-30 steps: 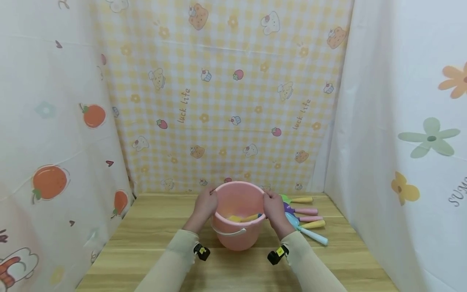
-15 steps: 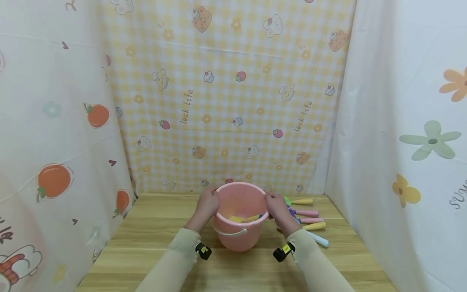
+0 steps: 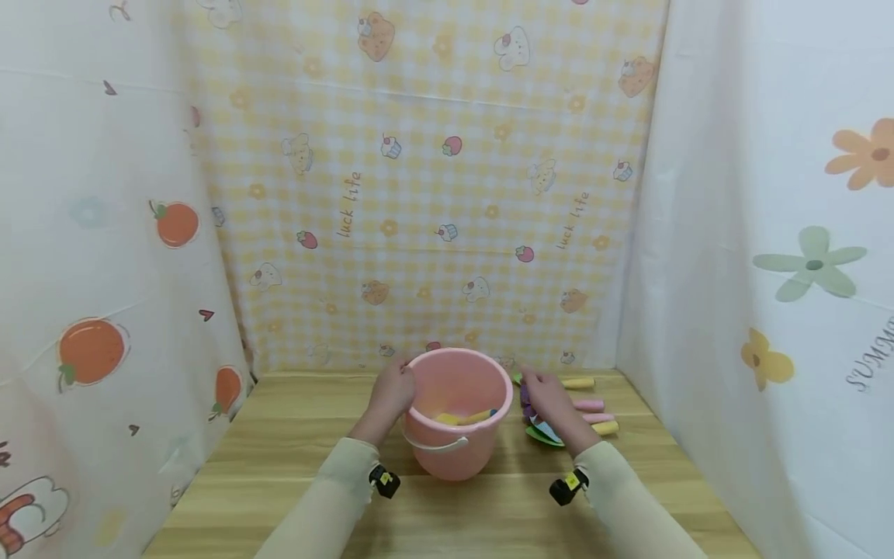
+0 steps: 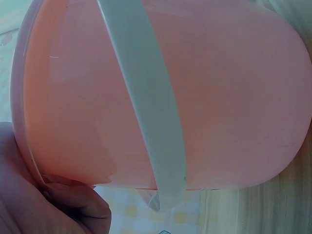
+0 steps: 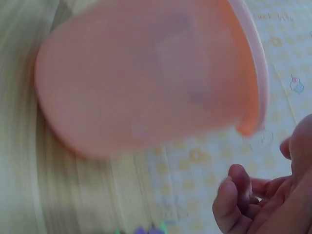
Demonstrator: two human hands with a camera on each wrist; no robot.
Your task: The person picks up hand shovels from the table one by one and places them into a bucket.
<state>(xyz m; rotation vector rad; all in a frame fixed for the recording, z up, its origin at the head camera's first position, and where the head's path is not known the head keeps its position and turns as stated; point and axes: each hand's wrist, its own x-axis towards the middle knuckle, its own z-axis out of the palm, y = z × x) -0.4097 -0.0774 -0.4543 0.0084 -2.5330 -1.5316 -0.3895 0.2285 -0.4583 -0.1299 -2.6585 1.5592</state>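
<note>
A pink bucket [image 3: 454, 450] stands upright on the wooden table, its white handle [image 3: 436, 446] hanging down the near side. My left hand [image 3: 391, 390] grips its rim on the left; the left wrist view shows the fingers [image 4: 78, 202] curled at the rim. Inside the bucket lies a yellow tool [image 3: 468, 418] with a blue end. My right hand [image 3: 550, 397] is off the bucket, over the toy garden tools at its right. In the right wrist view its loosely bent fingers [image 5: 226, 207] hold nothing, with a gap to the rim.
Beside the bucket, several toy tools lie with handles pointing right, including a yellow handle [image 3: 578, 383] and a pink handle [image 3: 588, 405]. A purple tool head [image 3: 526, 400] and a green one [image 3: 545, 437] show next to my right hand. Printed curtains [image 3: 433, 194] enclose the table [image 3: 300, 442].
My right hand has let go of the bucket's rim and moved right, over the tools. My left hand keeps its grip and the bucket stays in place. The tools' heads are more visible.
</note>
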